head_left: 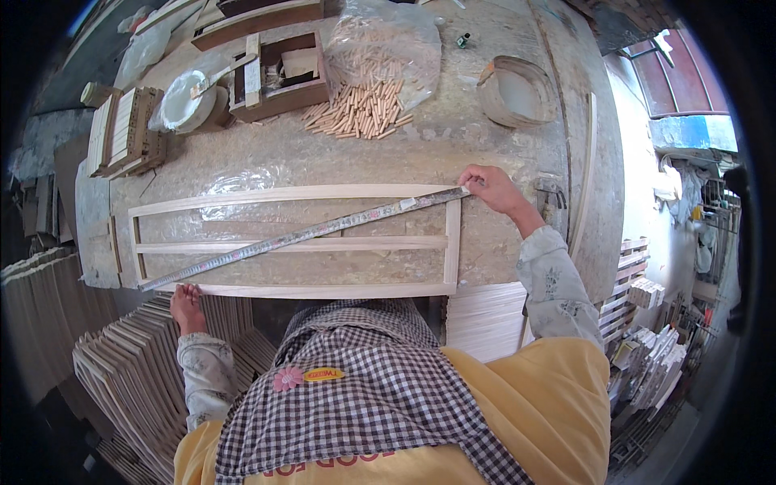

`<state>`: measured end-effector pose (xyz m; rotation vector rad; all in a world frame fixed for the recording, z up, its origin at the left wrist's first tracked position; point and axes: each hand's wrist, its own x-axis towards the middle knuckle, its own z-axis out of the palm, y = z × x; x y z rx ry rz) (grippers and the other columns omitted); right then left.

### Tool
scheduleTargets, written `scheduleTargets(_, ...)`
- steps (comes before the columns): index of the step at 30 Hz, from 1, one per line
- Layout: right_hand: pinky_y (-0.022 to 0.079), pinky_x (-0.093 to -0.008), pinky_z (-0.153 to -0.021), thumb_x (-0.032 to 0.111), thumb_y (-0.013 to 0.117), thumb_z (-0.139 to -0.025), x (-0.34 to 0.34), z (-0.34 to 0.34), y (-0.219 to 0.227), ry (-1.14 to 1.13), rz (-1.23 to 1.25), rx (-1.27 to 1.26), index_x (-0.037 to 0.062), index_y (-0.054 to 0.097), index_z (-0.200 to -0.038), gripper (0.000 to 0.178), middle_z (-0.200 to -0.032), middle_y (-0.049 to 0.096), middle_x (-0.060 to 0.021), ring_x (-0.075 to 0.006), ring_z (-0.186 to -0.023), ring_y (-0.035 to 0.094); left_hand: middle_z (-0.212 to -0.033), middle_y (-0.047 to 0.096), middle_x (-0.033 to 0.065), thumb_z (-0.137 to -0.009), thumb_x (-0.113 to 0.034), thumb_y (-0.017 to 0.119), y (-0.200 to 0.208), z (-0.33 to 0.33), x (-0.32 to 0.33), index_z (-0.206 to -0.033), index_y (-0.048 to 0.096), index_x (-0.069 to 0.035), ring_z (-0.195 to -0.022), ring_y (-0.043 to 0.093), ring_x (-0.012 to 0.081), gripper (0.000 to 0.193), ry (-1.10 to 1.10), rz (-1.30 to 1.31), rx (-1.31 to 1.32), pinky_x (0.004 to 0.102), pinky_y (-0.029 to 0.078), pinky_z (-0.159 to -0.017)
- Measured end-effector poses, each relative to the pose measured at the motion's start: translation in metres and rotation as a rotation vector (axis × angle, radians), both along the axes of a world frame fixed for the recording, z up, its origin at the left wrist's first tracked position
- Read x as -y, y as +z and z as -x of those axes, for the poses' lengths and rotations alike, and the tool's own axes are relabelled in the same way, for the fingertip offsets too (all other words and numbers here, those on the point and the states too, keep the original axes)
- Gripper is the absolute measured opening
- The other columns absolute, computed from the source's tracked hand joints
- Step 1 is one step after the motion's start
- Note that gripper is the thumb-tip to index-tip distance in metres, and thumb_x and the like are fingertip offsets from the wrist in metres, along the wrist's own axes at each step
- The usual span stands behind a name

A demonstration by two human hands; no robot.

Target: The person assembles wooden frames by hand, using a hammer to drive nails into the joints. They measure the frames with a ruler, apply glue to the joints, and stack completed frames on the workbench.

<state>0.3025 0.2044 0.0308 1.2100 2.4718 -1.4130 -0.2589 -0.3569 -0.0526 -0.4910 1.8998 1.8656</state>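
A pale wooden frame (408, 243) with a long middle rail lies flat at the table's near edge. Diagonally over it, from the near left corner to the far right corner, runs a long graduated measuring stick (323, 229). My right hand (493, 187) is closed on the stick's darker far end, at the frame's far right corner. At the near rail, a little right of the near left corner, my left hand (187, 309) is closed with its fingertips on the frame's edge. The stick's other end lies just left of those fingers.
Behind the frame, wooden dowels (368, 109) spill from a clear plastic bag. A wooden box (317, 86), a white bucket (187, 109), stacked wood pieces (121, 133) and a round tub (517, 93) stand around them. Stacked wooden panels (129, 368) lean below the table at left.
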Motion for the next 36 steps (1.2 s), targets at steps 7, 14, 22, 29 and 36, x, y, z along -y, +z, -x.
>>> scheduleTargets(7,0.052,-0.036,-0.072,0.016,0.062,-0.09,-0.005,-0.001,-0.008,0.038,-0.078,-0.004,0.0066,0.072,-0.098,0.016,-0.081,0.07,-0.0112,-0.0224,-0.075,0.065,-0.087,0.061,0.0073,-0.104,-0.016,0.057,-0.002,0.004,0.005,-0.099,0.055,-0.003,-0.075,0.062,0.0165,0.014,-0.066,-0.013,0.036,0.0259,0.054,-0.063)
scheduleTargets(14,0.052,-0.0348,-0.08,0.02,0.061,-0.097,-0.005,-0.012,-0.021,0.004,0.003,-0.209,0.0034,0.066,-0.108,0.021,-0.095,0.07,-0.0079,-0.0182,-0.087,0.064,-0.093,0.062,0.0099,-0.093,-0.011,0.066,0.018,-0.044,-0.049,-0.118,0.057,-0.002,-0.074,0.06,0.0206,0.028,-0.08,0.192,-0.213,0.0292,0.05,-0.06)
scheduleTargets(22,0.043,-0.0387,-0.109,0.013,0.06,-0.096,0.041,0.101,0.012,0.036,-0.098,-0.347,0.0014,0.055,-0.136,0.042,-0.134,0.064,-0.0184,-0.0293,-0.128,0.059,-0.122,0.06,0.0145,-0.081,-0.013,0.074,0.092,-0.152,-0.168,-0.126,0.06,-0.007,-0.114,0.058,0.0353,0.048,-1.152,0.652,-1.251,0.0466,0.044,-0.1)
scheduleTargets(29,0.036,-0.0434,-0.116,0.015,0.062,-0.097,0.105,0.064,0.027,-0.172,-0.308,-0.301,-0.0004,0.05,-0.143,0.05,-0.147,0.051,-0.0204,-0.0352,-0.138,0.047,-0.115,0.057,0.0125,-0.087,-0.012,0.055,0.084,-0.136,-0.183,-0.108,0.057,-0.008,-0.11,0.057,0.0311,0.021,-1.43,0.544,-1.433,0.0444,0.041,-0.103)
scheduleTargets(36,0.037,-0.0449,-0.114,0.023,0.054,-0.105,0.163,-0.058,0.001,-0.656,-0.318,-0.291,-0.0049,0.043,-0.147,0.052,-0.146,0.048,-0.0235,-0.0328,-0.14,0.043,-0.116,0.055,0.0143,-0.088,-0.012,0.052,0.147,-0.127,-0.179,-0.113,0.054,-0.004,-0.111,0.057,0.033,0.026,-1.731,0.45,-1.366,0.0439,0.043,-0.099)
